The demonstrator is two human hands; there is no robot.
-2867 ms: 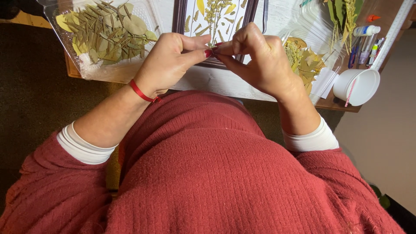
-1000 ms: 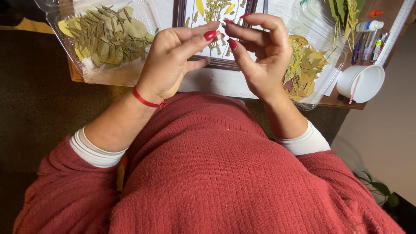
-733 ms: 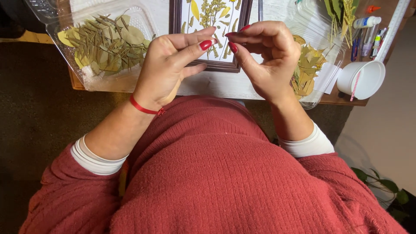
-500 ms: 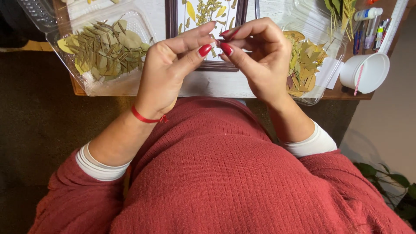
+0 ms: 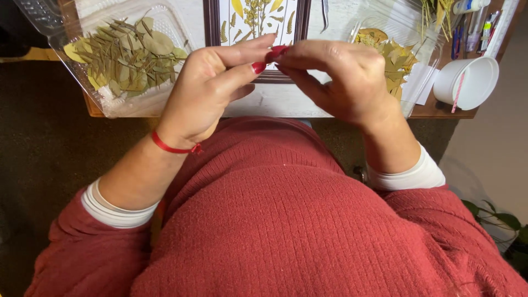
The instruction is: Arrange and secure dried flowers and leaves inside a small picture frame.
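The desk (image 5: 341,104) runs across the top of the view, and its near edge lies just above the person's red sweater, so the hands work in the narrow strip between body and tabletop. On the left a clear plastic tray (image 5: 118,104) of pressed green leaves (image 5: 129,58) overhangs the desk's near edge, which looks like the main hazard: a nudge from the left forearm could tip it off and scatter the brittle leaves. In the middle stands a dark wooden frame (image 5: 212,25) holding a white card with pressed yellow sprigs (image 5: 256,19), directly behind the fingertips; a slip forward could brush and break that arrangement. To the right sits a second clear tray (image 5: 404,16) with yellow-brown leaves (image 5: 393,55), then a white cup (image 5: 467,82) close to the desk's right corner, also easy to knock over with a wide elbow swing. The left hand (image 5: 206,93) and the right hand (image 5: 344,80) meet above the frame's lower edge, thumbs and forefingers pinched together tip to tip; whatever they grip is too small or too hidden to make out, so I cannot tell what it is. Free room is mostly downward, toward the lap, and a bare patch of desk (image 5: 275,102) lies under the hands.
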